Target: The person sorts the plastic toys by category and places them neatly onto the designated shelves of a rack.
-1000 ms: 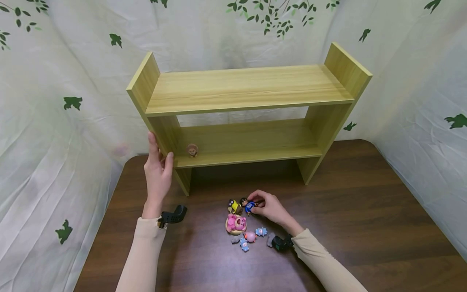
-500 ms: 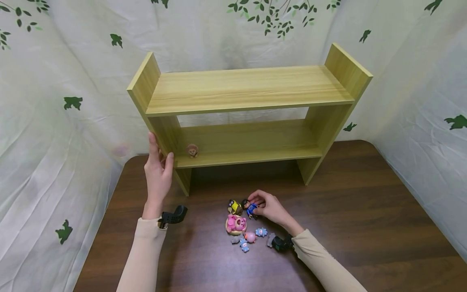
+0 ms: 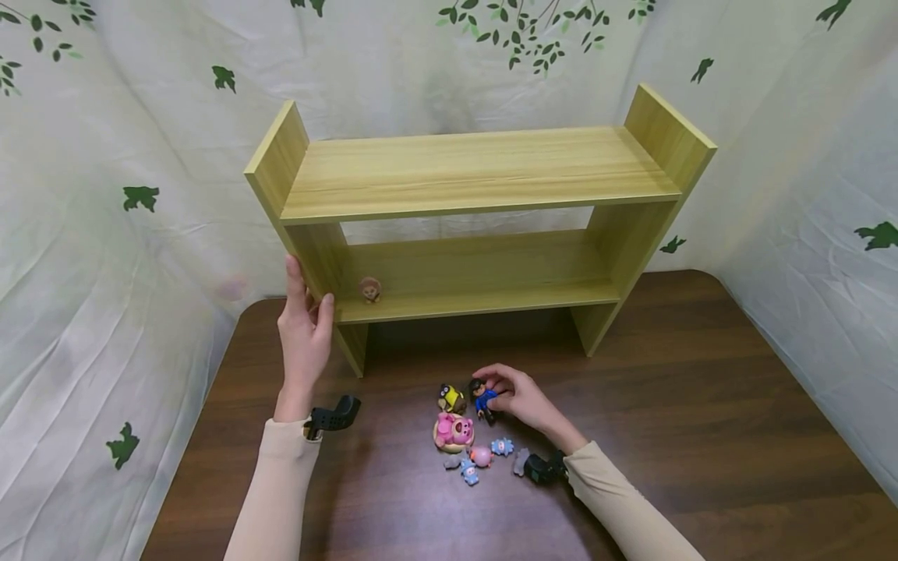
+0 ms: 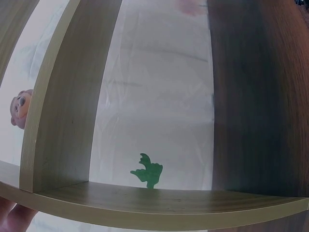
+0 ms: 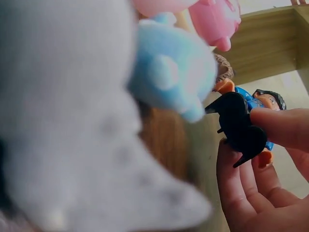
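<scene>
In the head view, my left hand [image 3: 305, 335] rests against the left side panel [image 3: 309, 257] of a pale wooden shelf, index finger straight and thumb at the front edge. Only its fingertips [image 4: 14, 217] show in the left wrist view, outside the panel. My right hand [image 3: 522, 397] pinches a toy figure [image 3: 484, 399] with black hair and blue top, thumb on one side and fingers on the other. The right wrist view shows the figure's black legs [image 5: 236, 123] toward the camera. Beside it are a yellow-and-black figure [image 3: 450, 397] and a pink bear figure [image 3: 453, 431].
Nearer me on the brown table [image 3: 701, 421] lie a round pink figure [image 3: 481, 456], small blue figures [image 3: 469, 471] and grey figures [image 3: 521, 461]. A small brown bear figure [image 3: 370, 289] stands at the left of the middle shelf board [image 3: 484, 273]. Patterned cloth [image 3: 161, 93] hangs behind.
The blue-topped figure has shifted slightly right and turned more upright in my right hand, away from the yellow-and-black figure. My left hand stays in place.
</scene>
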Available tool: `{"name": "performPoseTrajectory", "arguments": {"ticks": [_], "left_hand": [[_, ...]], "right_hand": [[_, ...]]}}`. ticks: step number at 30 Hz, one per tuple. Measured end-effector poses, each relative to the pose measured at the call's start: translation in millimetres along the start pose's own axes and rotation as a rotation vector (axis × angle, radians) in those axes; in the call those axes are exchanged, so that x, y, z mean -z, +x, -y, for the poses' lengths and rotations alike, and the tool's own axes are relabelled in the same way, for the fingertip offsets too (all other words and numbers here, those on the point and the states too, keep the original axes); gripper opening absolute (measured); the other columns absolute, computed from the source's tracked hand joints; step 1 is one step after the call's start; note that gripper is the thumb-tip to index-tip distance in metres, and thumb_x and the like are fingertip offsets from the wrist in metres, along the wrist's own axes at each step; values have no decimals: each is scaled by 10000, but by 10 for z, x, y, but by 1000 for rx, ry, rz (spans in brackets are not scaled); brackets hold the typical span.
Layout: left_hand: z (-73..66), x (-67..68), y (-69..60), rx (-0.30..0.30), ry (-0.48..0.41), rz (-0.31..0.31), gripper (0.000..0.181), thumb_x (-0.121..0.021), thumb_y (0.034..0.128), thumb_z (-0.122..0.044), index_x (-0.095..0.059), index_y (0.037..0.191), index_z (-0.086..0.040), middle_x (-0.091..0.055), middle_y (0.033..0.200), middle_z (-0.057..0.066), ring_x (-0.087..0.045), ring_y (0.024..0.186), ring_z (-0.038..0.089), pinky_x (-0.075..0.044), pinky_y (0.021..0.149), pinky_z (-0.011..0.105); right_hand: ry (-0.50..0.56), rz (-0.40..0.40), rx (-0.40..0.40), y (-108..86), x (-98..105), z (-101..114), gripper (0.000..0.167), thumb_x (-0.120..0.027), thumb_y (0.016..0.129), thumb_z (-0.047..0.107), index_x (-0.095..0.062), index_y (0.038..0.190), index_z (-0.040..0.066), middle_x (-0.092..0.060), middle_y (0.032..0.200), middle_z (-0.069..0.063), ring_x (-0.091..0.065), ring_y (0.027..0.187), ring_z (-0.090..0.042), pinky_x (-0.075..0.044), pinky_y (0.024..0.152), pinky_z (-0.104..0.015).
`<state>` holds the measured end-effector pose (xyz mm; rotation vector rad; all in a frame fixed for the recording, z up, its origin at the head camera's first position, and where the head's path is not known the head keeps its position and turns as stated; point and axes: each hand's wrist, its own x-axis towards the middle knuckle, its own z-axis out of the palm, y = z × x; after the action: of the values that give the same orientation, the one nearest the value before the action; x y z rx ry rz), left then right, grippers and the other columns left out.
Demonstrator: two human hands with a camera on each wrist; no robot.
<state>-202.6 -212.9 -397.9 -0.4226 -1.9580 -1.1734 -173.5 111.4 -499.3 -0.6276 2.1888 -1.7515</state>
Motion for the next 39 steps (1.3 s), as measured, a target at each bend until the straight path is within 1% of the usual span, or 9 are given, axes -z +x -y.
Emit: {"name": "performPoseTrajectory", "arguments": {"ticks": [3, 7, 11, 16, 18, 23, 33, 39], "left_hand": [[1, 1, -4, 3, -2, -1, 804, -478, 961, 14, -152, 1504, -482, -424, 1444, 80, -563, 1088, 380, -392, 670, 134], [1, -1, -9, 8, -4, 0, 798, -476, 961, 13, -151, 1510, -466, -422, 1447, 65, -561, 1097, 376, -391, 677, 137], [-4, -5, -17, 9, 6, -2, 791, -475, 963, 6, -148, 1513, -460, -422, 1446, 66, -565, 1088, 372, -386, 675, 141], [2, -10, -33, 12, 14, -16, 793, -479, 960, 8, -159, 1509, -467, -429, 1442, 72, -567, 1089, 370, -400, 692, 124], [3, -13, -33, 14, 14, -18, 790, -480, 960, 8, -163, 1509, -463, -436, 1435, 75, -569, 1087, 369, -407, 699, 119], [-7, -19, -25, 18, 22, -17, 786, -479, 961, 0, -155, 1513, -458, -437, 1432, 78, -571, 1085, 371, -416, 717, 110], [-10, -29, -20, 19, 21, -24, 789, -471, 961, 6, -154, 1511, -461, -460, 1406, 94, -588, 1000, 364, -387, 656, 129], [-8, -32, -22, 29, 19, -22, 779, -470, 964, -1, -154, 1514, -453, -467, 1395, 104, -587, 996, 363, -386, 660, 134]], "right_hand": [[19, 2, -10, 3, 19, -24, 430, -585, 813, -167, -556, 1229, -60, -557, 1064, -234, -553, 922, -365, -491, 723, -281], [51, -12, -8, 4, 48, -68, 427, -602, 829, -123, -540, 1239, -23, -561, 1127, -174, -548, 984, -285, -494, 780, -294], [119, -8, 13, 0, 77, -64, 428, -605, 828, -109, -521, 1239, -25, -577, 1074, -189, -571, 956, -262, -510, 773, -312], [128, 3, 65, 11, 100, -6, 430, -623, 837, -100, -495, 1244, -47, -604, 1018, -222, -615, 907, -247, -517, 762, -302], [114, 0, 88, 23, 103, 26, 434, -630, 843, -96, -490, 1250, -51, -605, 1018, -225, -618, 907, -242, -515, 763, -296], [124, -6, 111, 56, 99, 143, 434, -636, 846, -99, -496, 1253, -40, -597, 1029, -223, -617, 905, -233, -515, 770, -295], [143, -18, 154, 127, 75, 451, 428, -644, 842, -96, -499, 1240, -34, -583, 1043, -200, -602, 917, -228, -514, 771, -297], [163, -17, 171, 194, 42, 605, 431, -645, 840, -102, -492, 1238, -37, -555, 1050, -188, -587, 916, -227, -515, 774, -294]]}}
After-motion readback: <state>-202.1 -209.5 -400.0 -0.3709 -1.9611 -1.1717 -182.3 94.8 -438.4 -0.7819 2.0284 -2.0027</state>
